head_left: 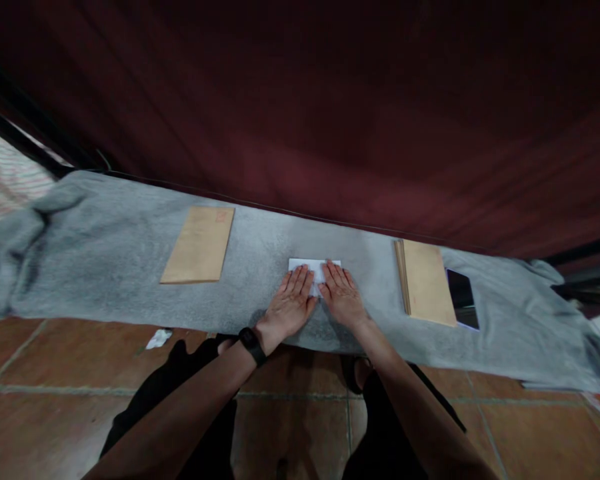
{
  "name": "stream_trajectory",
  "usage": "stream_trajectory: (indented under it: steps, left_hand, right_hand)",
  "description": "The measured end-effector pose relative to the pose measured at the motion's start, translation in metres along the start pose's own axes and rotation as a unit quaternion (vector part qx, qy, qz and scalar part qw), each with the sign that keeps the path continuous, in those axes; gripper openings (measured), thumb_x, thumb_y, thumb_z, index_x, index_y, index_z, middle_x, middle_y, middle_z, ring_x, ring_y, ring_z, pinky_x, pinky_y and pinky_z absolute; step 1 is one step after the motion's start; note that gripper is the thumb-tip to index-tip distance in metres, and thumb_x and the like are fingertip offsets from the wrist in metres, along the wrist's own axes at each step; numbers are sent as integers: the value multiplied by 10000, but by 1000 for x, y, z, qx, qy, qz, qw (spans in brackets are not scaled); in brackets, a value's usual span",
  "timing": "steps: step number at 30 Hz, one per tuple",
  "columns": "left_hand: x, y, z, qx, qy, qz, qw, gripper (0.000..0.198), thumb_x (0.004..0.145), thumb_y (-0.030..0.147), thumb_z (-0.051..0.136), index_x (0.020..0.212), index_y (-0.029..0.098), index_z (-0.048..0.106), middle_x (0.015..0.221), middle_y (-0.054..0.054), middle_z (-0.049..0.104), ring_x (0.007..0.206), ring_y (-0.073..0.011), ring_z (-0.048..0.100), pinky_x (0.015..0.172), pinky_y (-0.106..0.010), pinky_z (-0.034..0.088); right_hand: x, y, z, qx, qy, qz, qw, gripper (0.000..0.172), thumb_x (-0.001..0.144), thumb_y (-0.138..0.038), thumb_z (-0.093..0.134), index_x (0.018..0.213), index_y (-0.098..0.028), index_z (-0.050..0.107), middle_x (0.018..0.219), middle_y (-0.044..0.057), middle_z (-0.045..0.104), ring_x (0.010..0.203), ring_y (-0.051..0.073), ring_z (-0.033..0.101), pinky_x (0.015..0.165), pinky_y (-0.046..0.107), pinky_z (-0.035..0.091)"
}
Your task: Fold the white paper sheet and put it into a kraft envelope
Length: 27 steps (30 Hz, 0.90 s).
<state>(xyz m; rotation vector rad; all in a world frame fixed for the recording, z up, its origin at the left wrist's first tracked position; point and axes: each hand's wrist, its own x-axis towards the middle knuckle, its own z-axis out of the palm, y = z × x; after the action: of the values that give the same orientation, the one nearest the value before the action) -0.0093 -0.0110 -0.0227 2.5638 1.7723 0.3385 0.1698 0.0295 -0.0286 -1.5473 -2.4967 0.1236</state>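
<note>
A small white sheet of paper [314,265], apparently folded, lies on the grey cloth in front of me. My left hand [291,301] rests flat on its left part, fingers stretched forward. On the right part lies my right hand [341,297], also flat with its fingers extended. Between the two hands a strip of the paper shows; the rest is covered by my fingers and palms. A dark watch [253,347] is on my left wrist.
Left of my hands lies a brown envelope [200,243] with small red marks. To the right sits a stack of brown envelopes [427,283], beside a dark phone [463,298]. The grey cloth [115,247] covers a long narrow surface. Behind it hangs a dark red curtain [300,120]. Crumpled white paper [159,338] lies on the tiled floor.
</note>
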Motion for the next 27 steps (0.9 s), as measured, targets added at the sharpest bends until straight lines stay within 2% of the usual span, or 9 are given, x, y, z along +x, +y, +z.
stream_trajectory:
  steps: [7, 14, 27]
  left_hand:
    - [-1, -13, -2, 10, -1, -18, 1000, 623, 1029, 391, 337, 1532, 23, 345, 1623, -214, 309, 1530, -298, 233, 1251, -473, 226]
    - [-3, -25, -6, 9, -1, -36, 999, 635, 1032, 400, 288, 1537, 19, 328, 1619, -209, 320, 1532, -295, 229, 1249, -492, 227]
    - [-2, -27, -8, 19, -10, -54, 998, 649, 1024, 418, 307, 1532, 15, 328, 1621, -221, 308, 1532, -301, 233, 1251, -489, 206]
  right_hand:
    - [-2, 7, -4, 4, -23, 31, 999, 597, 1073, -407, 273, 1601, -130, 241, 1664, 86, 236, 1545, 215, 206, 1256, 430, 170]
    - [-5, 17, -6, 17, -16, 43, 999, 600, 1073, -417, 272, 1597, -126, 252, 1658, 107, 257, 1544, 216, 208, 1254, 444, 176]
    - [-7, 30, -7, 11, 8, 71, 997, 613, 1058, -426, 310, 1565, -82, 327, 1633, 138, 326, 1516, 271, 264, 1234, 460, 205]
